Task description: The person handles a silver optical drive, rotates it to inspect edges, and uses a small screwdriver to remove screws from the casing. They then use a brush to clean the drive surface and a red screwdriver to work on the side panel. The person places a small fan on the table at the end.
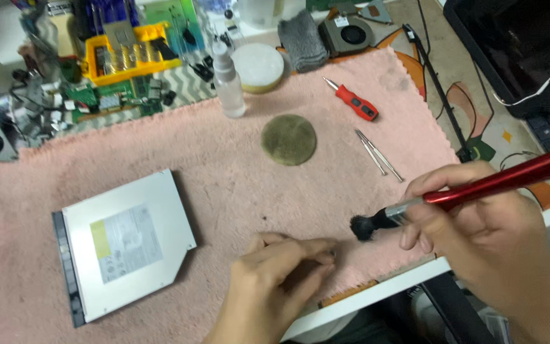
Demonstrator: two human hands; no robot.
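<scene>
My right hand (pixel 479 229) grips a red-handled brush (pixel 498 181) with a black bristle tip (pixel 365 227) hovering just above the pink towel (pixel 224 165). My left hand (pixel 275 280) rests on the towel near its front edge, fingers curled together close to the bristles; whether it pinches something small is hidden. A slim silver optical drive (pixel 122 245) with a label lies flat on the towel to the left of my left hand.
A round greenish pad (pixel 289 139), metal tweezers (pixel 379 155), a red screwdriver (pixel 354 100) and a clear spray bottle (pixel 228 79) lie farther back. A yellow parts tray (pixel 128 54), circuit boards, cooling fans and a dark laptop (pixel 523 51) crowd the back and right.
</scene>
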